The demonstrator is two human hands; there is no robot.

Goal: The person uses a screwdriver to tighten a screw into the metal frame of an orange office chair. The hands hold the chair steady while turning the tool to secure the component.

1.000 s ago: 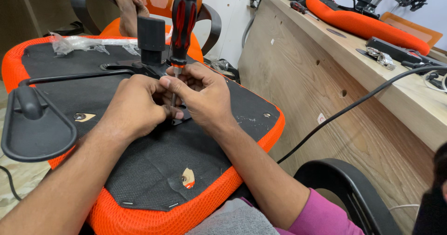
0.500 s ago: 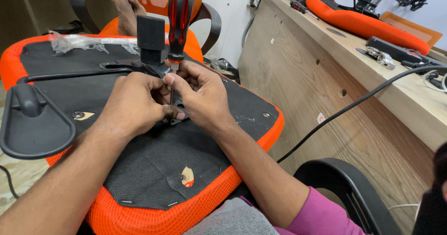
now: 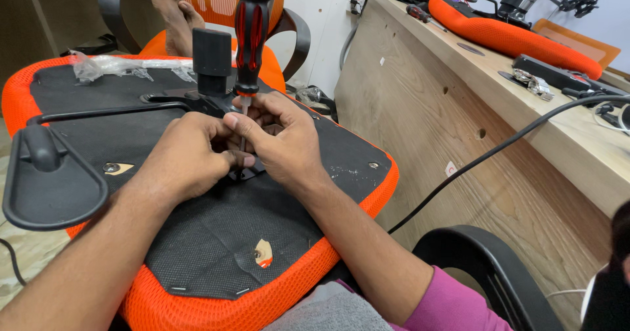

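Wooden panelling runs along the right side of the room, under a long desk that carries an orange seat cushion and scattered black parts. Beside it an upturned orange chair seat, its black underside facing up, rests across the person's lap, with a black armrest at its left edge and crumpled plastic wrap near its far edge.

Both hands meet at the middle of that underside. The screwdriver, red and black in the handle, stands nearly upright, its long axis pointing straight down into the seat; the handle rises free above the knuckles while the thin shaft drops between the two hands. The right hand has its fingers pinched together around the lower shaft, close to the tip. The left hand presses in from the other side, fingers curled shut against the same spot; what sits under them is hidden. A black mounting post stands just behind the screwdriver, towards the far edge.
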